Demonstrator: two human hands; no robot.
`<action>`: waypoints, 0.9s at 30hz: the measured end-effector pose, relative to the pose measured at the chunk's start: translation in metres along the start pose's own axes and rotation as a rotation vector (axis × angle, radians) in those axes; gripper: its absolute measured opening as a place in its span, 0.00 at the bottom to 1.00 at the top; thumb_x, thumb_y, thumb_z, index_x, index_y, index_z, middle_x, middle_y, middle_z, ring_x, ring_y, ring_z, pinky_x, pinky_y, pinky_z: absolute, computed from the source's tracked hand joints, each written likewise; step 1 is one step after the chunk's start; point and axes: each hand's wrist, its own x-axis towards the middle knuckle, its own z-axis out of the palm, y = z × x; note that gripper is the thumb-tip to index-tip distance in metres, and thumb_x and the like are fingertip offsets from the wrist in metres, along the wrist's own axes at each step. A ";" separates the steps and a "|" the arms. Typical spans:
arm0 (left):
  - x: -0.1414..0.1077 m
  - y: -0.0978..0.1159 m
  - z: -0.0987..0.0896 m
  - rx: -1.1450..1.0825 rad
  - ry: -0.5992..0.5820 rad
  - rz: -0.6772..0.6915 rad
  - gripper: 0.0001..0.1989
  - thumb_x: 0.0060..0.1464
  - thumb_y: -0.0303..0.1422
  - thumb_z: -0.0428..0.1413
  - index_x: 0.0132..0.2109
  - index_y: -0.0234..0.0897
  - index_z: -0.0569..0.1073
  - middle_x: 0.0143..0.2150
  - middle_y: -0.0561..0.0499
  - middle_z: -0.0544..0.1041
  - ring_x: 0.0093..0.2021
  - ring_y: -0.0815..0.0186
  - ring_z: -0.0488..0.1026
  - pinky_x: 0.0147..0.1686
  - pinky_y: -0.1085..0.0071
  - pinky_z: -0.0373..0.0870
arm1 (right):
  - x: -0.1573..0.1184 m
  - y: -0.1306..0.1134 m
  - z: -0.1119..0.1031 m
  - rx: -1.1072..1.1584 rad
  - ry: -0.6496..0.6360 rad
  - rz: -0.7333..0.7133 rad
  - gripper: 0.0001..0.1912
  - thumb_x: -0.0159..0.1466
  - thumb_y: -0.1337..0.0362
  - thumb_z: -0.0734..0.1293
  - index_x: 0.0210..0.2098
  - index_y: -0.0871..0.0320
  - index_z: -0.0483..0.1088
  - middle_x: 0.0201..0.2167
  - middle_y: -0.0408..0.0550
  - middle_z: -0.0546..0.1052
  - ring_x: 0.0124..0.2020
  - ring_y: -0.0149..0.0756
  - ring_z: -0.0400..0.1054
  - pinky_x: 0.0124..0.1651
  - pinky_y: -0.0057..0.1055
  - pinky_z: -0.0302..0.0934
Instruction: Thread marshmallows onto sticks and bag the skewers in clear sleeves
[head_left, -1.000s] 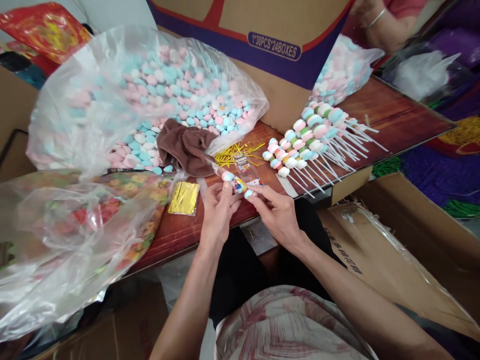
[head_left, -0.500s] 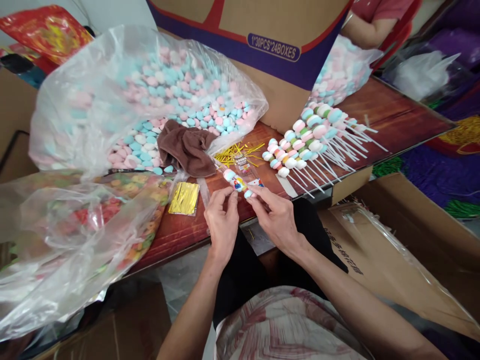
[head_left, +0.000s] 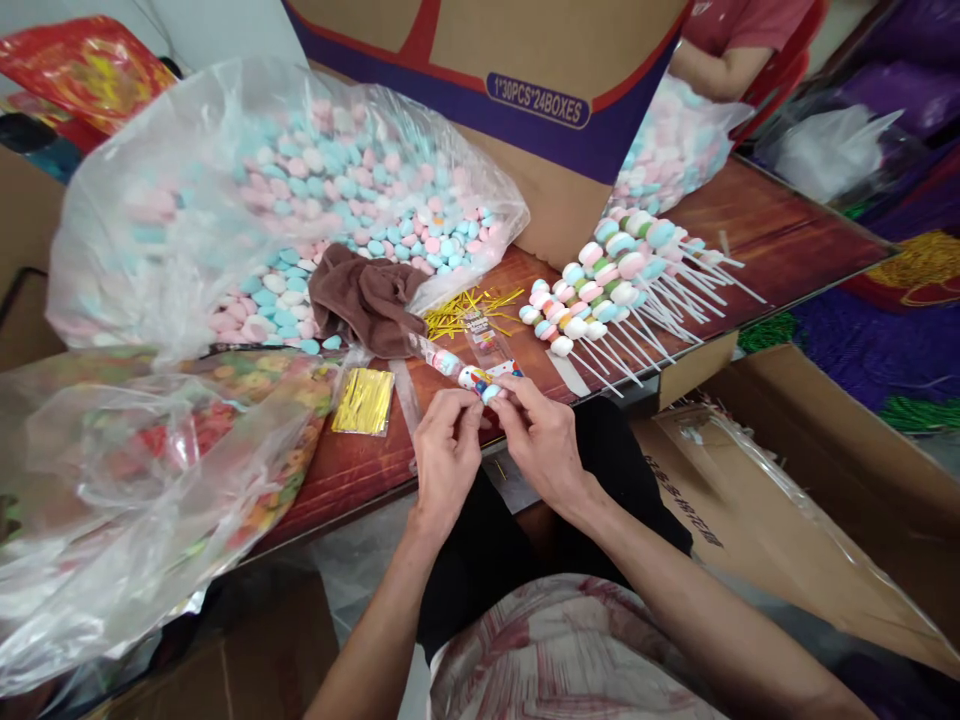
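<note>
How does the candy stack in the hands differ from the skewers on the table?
The candy stack looks wrapped, with colorful print; the skewers look unwrapped. The left hand and right hand hold the candy stack; the skewers lie bunched on the table. Both show pale, rounded pieces in a line.

1. A large cardboard box [head_left: 562, 190] stands on the reddish-brown counter [head_left: 787, 245], its purple band printed "1*30PCS*24BOXES".
2. A crumpled brown cloth [head_left: 366, 300] lies in front of that box, to its left.
3. A shiny red packet [head_left: 94, 75] with yellow markings sits at the upper left.
4. Behind the box, a co-worker's reddish sleeve [head_left: 750, 22] shows beside a red chair [head_left: 793, 70].
5. Beyond the counter's right end are a whitish plastic bag [head_left: 829, 155] and heaped purple strands [head_left: 855, 340].
6. An open carton [head_left: 862, 560] with dark characters sits below, at right.
</note>
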 end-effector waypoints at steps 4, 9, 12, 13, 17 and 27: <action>-0.006 0.002 0.003 -0.067 0.009 -0.048 0.07 0.63 0.32 0.51 0.36 0.39 0.71 0.33 0.51 0.72 0.34 0.67 0.70 0.38 0.70 0.67 | 0.002 -0.002 0.000 0.037 -0.008 0.027 0.09 0.69 0.65 0.61 0.45 0.58 0.71 0.34 0.47 0.80 0.31 0.33 0.76 0.37 0.26 0.69; -0.011 0.009 0.008 -0.160 0.020 -0.022 0.05 0.61 0.33 0.54 0.35 0.39 0.72 0.34 0.51 0.73 0.35 0.67 0.70 0.40 0.70 0.66 | 0.009 0.000 -0.003 -0.109 0.053 -0.071 0.09 0.69 0.66 0.61 0.47 0.59 0.70 0.38 0.51 0.81 0.34 0.35 0.77 0.37 0.27 0.69; -0.001 0.009 0.002 -0.470 0.152 -0.276 0.10 0.59 0.41 0.57 0.38 0.40 0.72 0.34 0.52 0.74 0.35 0.68 0.73 0.40 0.70 0.69 | 0.010 0.004 -0.006 -0.139 0.035 -0.165 0.10 0.70 0.66 0.60 0.48 0.59 0.70 0.40 0.52 0.81 0.39 0.36 0.77 0.41 0.28 0.70; 0.005 0.009 0.000 -0.593 0.165 -0.360 0.13 0.58 0.45 0.58 0.39 0.39 0.72 0.37 0.51 0.76 0.37 0.67 0.75 0.41 0.69 0.70 | 0.010 0.005 -0.007 -0.153 0.019 -0.192 0.10 0.71 0.66 0.60 0.49 0.58 0.70 0.41 0.52 0.81 0.41 0.37 0.77 0.43 0.29 0.70; 0.029 0.006 -0.006 -0.938 0.081 -0.567 0.18 0.52 0.47 0.62 0.39 0.36 0.73 0.39 0.47 0.79 0.43 0.62 0.78 0.46 0.65 0.72 | 0.004 0.004 -0.006 -0.226 -0.121 -0.271 0.13 0.71 0.65 0.60 0.53 0.58 0.70 0.45 0.53 0.81 0.46 0.39 0.76 0.48 0.32 0.69; 0.041 0.014 -0.007 -1.211 0.055 -0.831 0.17 0.66 0.38 0.49 0.34 0.32 0.73 0.37 0.44 0.81 0.42 0.61 0.80 0.46 0.65 0.74 | -0.002 -0.001 -0.006 0.087 -0.118 -0.053 0.08 0.69 0.65 0.62 0.46 0.57 0.71 0.35 0.45 0.80 0.32 0.32 0.75 0.38 0.26 0.68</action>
